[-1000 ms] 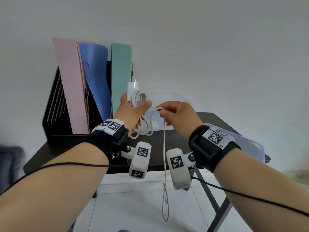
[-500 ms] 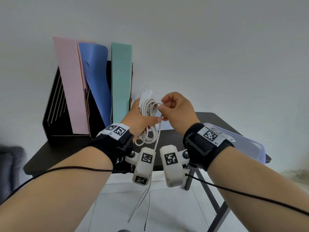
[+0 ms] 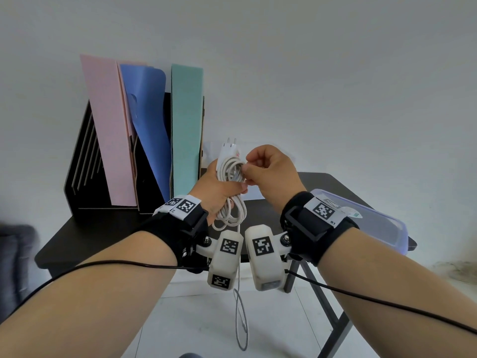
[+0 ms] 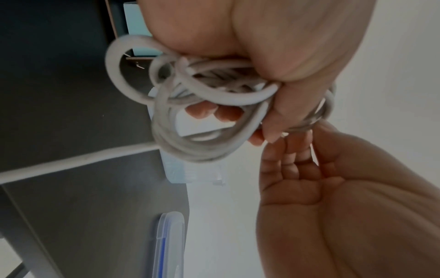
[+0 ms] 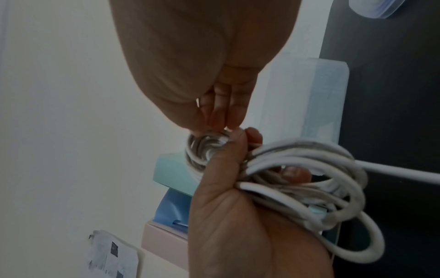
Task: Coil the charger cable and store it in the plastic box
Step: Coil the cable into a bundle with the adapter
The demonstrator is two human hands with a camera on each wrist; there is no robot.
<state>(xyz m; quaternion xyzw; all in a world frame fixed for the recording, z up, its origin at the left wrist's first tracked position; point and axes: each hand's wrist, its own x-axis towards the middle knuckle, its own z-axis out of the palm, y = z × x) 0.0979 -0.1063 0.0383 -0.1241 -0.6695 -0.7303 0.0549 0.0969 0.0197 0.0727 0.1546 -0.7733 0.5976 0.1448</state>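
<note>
The white charger [image 3: 228,151] stood upright in the air above the dark worktop [image 3: 108,228], its two prongs pointing up and the cable [image 3: 230,187] looped lengthwise below it. The left hand [image 3: 219,192] gripped the smooth round coils, while the right hand [image 3: 271,174] pinched a strand at the bundle's top; a loose tail hung straight down. The clear plastic box [image 3: 374,226] lay at the worktop's right edge. A black slatted rack [image 3: 85,161] held pink, blue and green folders.
</note>
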